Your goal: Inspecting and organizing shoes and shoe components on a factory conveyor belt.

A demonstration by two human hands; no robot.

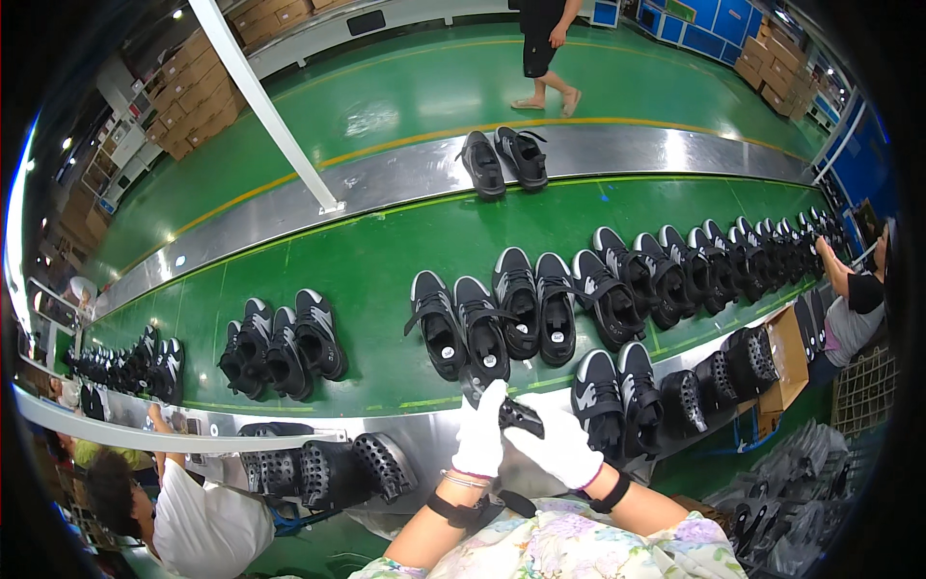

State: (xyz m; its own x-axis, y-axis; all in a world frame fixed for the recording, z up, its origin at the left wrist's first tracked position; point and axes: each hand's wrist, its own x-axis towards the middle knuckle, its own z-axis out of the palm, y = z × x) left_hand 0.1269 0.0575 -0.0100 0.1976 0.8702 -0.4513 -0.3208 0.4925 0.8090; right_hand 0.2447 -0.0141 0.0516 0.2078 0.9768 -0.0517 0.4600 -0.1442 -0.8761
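Note:
Both my hands wear white gloves and meet at the near edge of the line. My left hand (479, 436) is closed against a black insole (522, 417) with a dimpled surface, its fingers pointing away from me. From the other side, my right hand (561, 446) grips the same insole. The gloves cover much of it. Just beyond my left fingers stands a black shoe (482, 323) with a round white sticker inside, beside a matching shoe (439, 323). Another black pair (535, 309) stands to their right. Nearer my right hand is a grey-and-black shoe (599, 400) with its mate.
Long rows of black shoes (704, 265) run along the green belt (376, 251). Black insole stacks (381, 463) lie on the near metal ledge at both sides. A carton (789, 362) stands right. Co-workers sit left (207, 516) and right (857, 318); someone walks beyond the line.

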